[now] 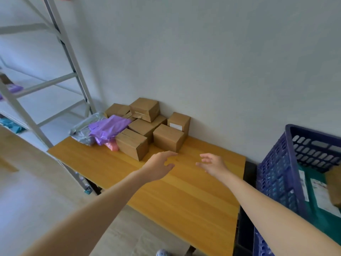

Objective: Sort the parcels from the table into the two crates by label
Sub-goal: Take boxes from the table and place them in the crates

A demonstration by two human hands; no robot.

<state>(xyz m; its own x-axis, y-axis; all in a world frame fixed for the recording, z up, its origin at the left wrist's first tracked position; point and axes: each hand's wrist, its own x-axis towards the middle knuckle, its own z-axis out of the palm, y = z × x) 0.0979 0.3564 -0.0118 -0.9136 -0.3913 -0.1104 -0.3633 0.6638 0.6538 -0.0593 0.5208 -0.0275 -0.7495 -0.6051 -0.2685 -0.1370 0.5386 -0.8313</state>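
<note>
Several brown cardboard parcels are piled at the far end of the wooden table point(184, 196), against the wall. The nearest one point(168, 138) stands just beyond my hands, and another point(132, 144) lies to its left. A purple mailer bag point(108, 127), a grey bag point(83, 133) and a pink bag point(112, 145) lie at the pile's left side. My left hand point(158, 167) and my right hand point(212, 164) hover over the table with spread fingers, holding nothing. A blue plastic crate point(276, 174) at the right holds green parcels with white labels point(321, 196).
A grey metal shelf rack point(60, 58) stands left of the table, with a few bags on its shelves. The white wall runs directly behind the pile. Light wooden floor lies to the left and below the table.
</note>
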